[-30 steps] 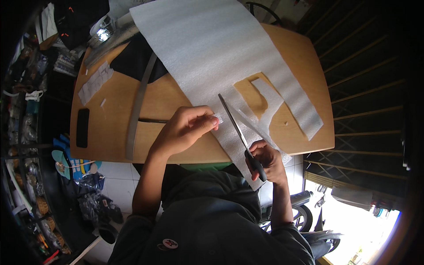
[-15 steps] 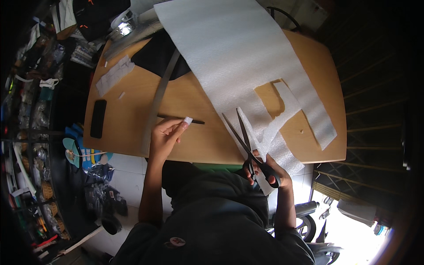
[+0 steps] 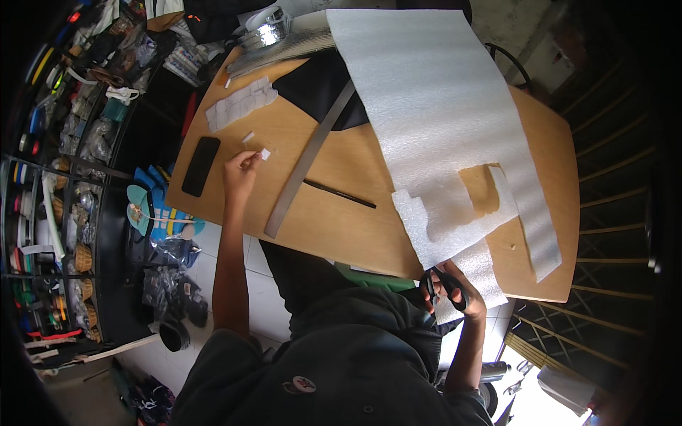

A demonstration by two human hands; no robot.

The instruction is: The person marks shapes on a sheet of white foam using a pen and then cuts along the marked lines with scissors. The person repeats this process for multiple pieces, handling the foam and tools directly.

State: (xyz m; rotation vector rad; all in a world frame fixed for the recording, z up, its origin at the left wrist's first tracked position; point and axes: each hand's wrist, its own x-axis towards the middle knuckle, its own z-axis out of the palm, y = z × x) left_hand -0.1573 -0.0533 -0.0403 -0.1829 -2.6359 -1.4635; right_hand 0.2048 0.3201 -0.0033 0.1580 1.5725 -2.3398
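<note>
Over the left part of the wooden table (image 3: 391,245), my left hand (image 3: 241,172) pinches a small white foam scrap (image 3: 266,153) between thumb and fingers. At the table's front edge, my right hand (image 3: 465,284) grips a pair of scissors (image 3: 455,290) by its black handles. The blades are hidden beneath a large white foam sheet (image 3: 440,99), which spreads across the table and has a cut-out opening near its front. One end of the sheet hangs over the edge beside my right hand.
A metal ruler (image 3: 305,170) and a thin black pen (image 3: 341,193) lie mid-table. Leftward are a black phone (image 3: 200,167), a crumpled paper (image 3: 241,104) and a small white strip (image 3: 248,137). Black material (image 3: 320,92) lies partly under the foam. Crowded shelves (image 3: 78,184) stand left.
My left hand has moved left past the ruler with the foam scrap. The scissors' blades, visible before above the foam, are now covered by it. The view has shifted.
</note>
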